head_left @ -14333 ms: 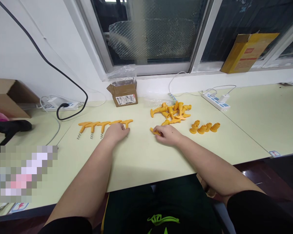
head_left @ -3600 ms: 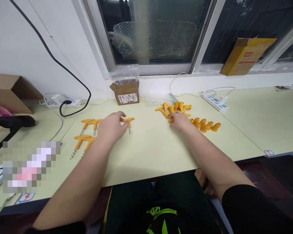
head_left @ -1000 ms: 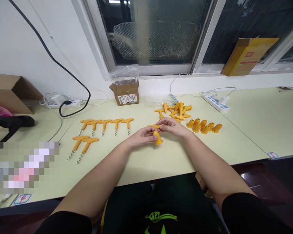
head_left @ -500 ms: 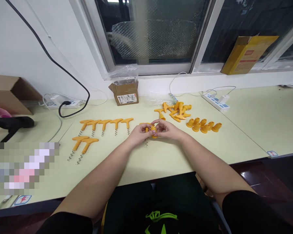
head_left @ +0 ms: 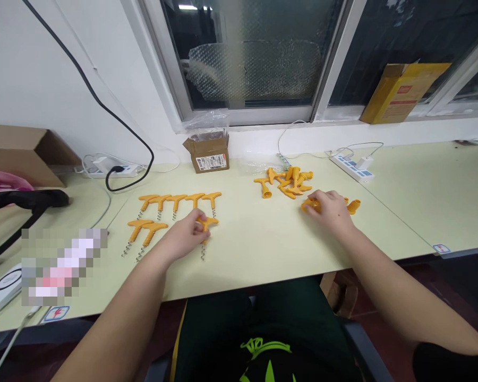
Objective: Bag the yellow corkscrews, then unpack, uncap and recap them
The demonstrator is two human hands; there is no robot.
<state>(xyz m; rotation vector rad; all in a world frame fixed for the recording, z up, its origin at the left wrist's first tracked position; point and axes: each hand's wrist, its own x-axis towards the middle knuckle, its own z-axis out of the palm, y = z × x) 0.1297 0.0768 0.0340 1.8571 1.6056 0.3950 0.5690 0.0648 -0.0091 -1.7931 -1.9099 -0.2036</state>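
My left hand (head_left: 186, 234) is closed on a yellow T-handled corkscrew (head_left: 207, 223), whose metal spiral points down toward the table. Beside it lie several more yellow corkscrews (head_left: 154, 228), in a back row and a front pair. At the right, my right hand (head_left: 331, 209) is closed around a yellow cone-shaped sleeve (head_left: 311, 205), low over the table. Other such sleeves (head_left: 353, 207) stand by its far side, partly hidden by the hand. A heap of yellow handles and sleeves (head_left: 292, 181) lies behind, between the two hands.
A small open cardboard box (head_left: 211, 154) stands by the wall. White power strips (head_left: 352, 165) lie at the back right and back left. A black cable (head_left: 83, 79) hangs on the left, above a larger carton (head_left: 24, 148) and a black curved object (head_left: 27, 204).
My hands have parted from the middle. The left hand has carried the corkscrew left toward the others, and the right hand has moved right with the sleeve to the group of sleeves.
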